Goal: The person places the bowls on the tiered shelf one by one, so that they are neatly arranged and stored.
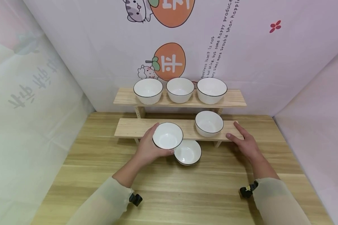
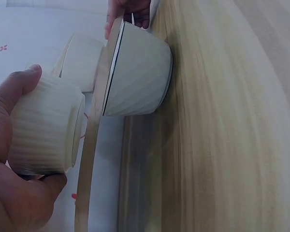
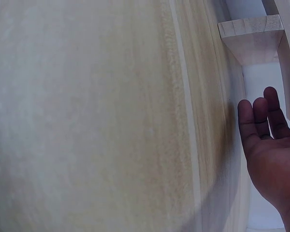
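Note:
My left hand [image 1: 150,147] holds a white bowl [image 1: 168,136] with a dark rim above the lower shelf [image 1: 138,126] of a two-tier wooden stand; in the left wrist view, thumb and fingers grip the sides of that bowl [image 2: 48,128]. My right hand [image 1: 247,144] holds the lower shelf's right end, thumb and index finger on top. Other fingers of the right hand [image 3: 273,150] reach beneath the board in the right wrist view. Another white bowl [image 1: 209,124] sits on the lower shelf near the right hand. One more bowl [image 1: 188,153] stands on the table, partly hidden behind the held one.
Three matching bowls, left [image 1: 148,90], middle [image 1: 180,90] and right [image 1: 212,90], line the upper shelf [image 1: 233,97]. The stand is on a wood-grain table [image 1: 191,193] against a printed white cloth backdrop [image 1: 107,56], with cloth sides left and right.

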Tool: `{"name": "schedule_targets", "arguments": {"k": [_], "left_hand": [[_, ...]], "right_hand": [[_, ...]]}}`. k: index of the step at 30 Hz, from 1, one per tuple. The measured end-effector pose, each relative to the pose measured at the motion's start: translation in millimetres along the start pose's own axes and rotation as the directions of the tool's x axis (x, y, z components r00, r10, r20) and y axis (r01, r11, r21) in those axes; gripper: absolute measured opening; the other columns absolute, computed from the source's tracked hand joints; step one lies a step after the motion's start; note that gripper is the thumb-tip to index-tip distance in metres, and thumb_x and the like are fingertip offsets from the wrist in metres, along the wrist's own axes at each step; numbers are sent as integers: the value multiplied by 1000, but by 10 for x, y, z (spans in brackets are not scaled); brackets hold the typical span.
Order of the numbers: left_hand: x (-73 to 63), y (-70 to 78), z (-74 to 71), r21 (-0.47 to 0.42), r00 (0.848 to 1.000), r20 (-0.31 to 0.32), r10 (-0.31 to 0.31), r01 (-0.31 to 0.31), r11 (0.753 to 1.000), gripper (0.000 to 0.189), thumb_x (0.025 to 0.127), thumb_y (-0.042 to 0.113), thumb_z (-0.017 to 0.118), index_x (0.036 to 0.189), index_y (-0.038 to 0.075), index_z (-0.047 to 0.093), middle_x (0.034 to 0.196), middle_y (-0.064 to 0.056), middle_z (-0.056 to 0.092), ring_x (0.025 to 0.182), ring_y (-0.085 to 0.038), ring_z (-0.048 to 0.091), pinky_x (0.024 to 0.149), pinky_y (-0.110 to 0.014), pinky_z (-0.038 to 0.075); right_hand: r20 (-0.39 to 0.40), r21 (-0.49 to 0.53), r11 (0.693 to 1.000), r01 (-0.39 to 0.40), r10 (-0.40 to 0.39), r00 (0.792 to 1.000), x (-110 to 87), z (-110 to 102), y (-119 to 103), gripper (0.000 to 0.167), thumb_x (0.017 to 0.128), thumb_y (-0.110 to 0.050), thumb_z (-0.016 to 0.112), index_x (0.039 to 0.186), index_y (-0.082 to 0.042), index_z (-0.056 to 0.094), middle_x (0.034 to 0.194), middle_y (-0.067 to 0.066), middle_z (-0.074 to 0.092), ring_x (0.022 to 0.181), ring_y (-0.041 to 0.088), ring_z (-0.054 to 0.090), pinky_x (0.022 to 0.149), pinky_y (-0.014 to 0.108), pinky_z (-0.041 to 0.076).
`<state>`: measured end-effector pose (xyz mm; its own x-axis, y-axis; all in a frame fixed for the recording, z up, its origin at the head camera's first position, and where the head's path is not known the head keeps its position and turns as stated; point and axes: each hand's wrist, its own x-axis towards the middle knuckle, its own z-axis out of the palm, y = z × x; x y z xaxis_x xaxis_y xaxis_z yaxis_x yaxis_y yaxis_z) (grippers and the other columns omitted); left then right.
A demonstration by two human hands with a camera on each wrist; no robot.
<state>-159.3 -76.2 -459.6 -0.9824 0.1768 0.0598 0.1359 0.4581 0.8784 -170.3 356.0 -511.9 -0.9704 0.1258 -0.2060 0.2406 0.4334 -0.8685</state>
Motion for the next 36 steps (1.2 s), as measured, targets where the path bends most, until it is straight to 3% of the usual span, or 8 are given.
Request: {"name": "schedule_targets", "arguments": {"k": [10,19,36], "left_hand": [[170,32,84,19,999,1,41,-41,999,123,54,46,103,158,26,42,153,1,47,136,-25,49,111,-53,41],[300,107,164,8,1000,20,9,-9,1000,129,58,47,102,163,23,32,160,-3,40,143,-28,41,114,-56,37],[473,148,325,19,1000,9,16,-16,1000,129,60,44,101,164,22,29,161,-5,39,145,-27,40,115,-53,36]], "right_hand": [[0,15,1000,4,-4,1000,0,2,11,97,91,-61,73,166,-41,15,172,19,9,156,46,10,121,65,16],[-4,-5,1000,4,-4,1000,8,-9,6,97,91,-63,72,166,-41,15,172,19,10,155,46,11,121,65,15],[-2,-8,1000,-1,1,1000,5,-6,-20,95,92,-61,72,165,-43,15,171,21,10,155,47,12,121,65,15]]}}
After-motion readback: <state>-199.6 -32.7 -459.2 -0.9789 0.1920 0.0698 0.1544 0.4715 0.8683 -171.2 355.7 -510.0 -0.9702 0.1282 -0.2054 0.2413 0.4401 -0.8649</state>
